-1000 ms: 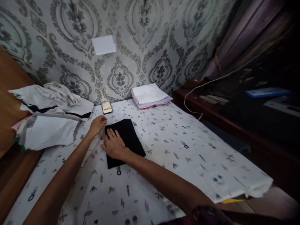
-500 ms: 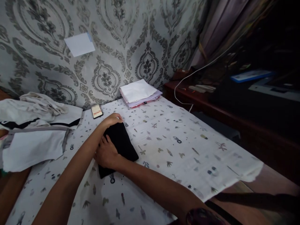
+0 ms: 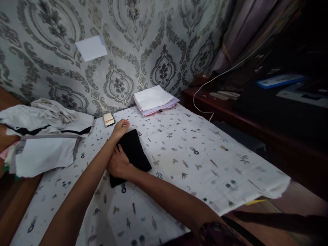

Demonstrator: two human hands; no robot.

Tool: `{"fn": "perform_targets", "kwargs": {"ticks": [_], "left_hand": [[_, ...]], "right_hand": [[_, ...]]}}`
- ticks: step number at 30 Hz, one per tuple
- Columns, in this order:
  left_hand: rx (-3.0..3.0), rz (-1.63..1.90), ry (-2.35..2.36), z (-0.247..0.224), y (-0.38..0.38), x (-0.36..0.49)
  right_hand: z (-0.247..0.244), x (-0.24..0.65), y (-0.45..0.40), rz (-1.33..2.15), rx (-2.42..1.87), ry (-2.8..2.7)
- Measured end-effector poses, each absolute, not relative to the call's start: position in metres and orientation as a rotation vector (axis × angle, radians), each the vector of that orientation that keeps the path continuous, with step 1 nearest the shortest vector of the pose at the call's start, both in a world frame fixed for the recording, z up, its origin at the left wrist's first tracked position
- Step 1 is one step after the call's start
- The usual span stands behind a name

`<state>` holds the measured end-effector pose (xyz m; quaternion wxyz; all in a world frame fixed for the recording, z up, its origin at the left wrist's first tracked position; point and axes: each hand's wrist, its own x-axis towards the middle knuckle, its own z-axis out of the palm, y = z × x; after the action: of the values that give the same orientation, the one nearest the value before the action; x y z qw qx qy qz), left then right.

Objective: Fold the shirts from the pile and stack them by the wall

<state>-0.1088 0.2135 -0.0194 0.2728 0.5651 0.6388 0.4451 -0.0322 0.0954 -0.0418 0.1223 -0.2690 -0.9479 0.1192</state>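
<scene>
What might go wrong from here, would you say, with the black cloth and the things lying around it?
The right hand lies on the folded black cloth, so a sideways push could skew its folds. The left hand is close to the smartphone and might nudge it. The folded white garment sits at the left edge of the patterned sheet, so a tug on the sheet could perhaps make it slip.

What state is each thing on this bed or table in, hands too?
Black cloth: folded, flat
Right hand: resting on it
Left hand: fingers curled, near its far edge
Pale garments: rumpled heap
Cloth stack: folded, piled
Phone-like object: lying face up
</scene>
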Motion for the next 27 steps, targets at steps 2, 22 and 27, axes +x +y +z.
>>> {"fn": "perform_targets", "kwargs": {"ticks": [2, 22, 27], "left_hand": [[1.544, 1.262, 1.723, -0.007, 0.195, -0.117], [2.782, 0.378, 2.0, -0.032, 0.01, -0.008], [2.885, 0.158, 2.054, -0.032, 0.021, 0.001]], "right_hand": [[-0.029, -0.026, 0.09, 0.394, -0.836, -2.772], [-0.009, 0.035, 0.185, 0.479, -0.563, -2.923], [-0.025, 0.017, 0.192, 0.479, -0.522, -3.073]]}}
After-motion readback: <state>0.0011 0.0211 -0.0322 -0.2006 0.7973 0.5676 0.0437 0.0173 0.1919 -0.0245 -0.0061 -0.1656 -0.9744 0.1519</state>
